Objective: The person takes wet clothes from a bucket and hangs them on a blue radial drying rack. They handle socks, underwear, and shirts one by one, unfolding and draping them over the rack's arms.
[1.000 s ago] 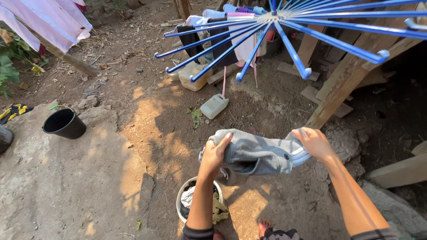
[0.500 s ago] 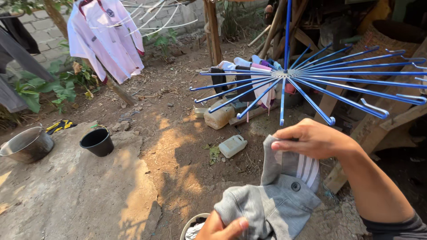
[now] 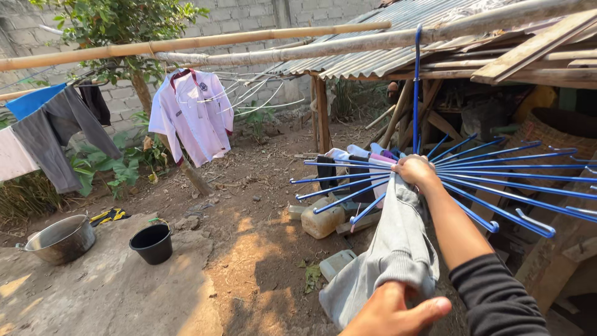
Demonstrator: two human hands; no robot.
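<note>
In a dirt yard under a bamboo pole: one grey garment, damp-looking and hanging in folds, stretched between two hands at the hub of a blue radial drying rack. Right hand closed over the garment's upper end, up against the rack's spokes; left hand low at the picture's edge, thumb across the lower bunched cloth, gripping it. Also present: white shirt hung from the pole, black bucket and metal basin on the concrete slab, well apart from the hands.
</note>
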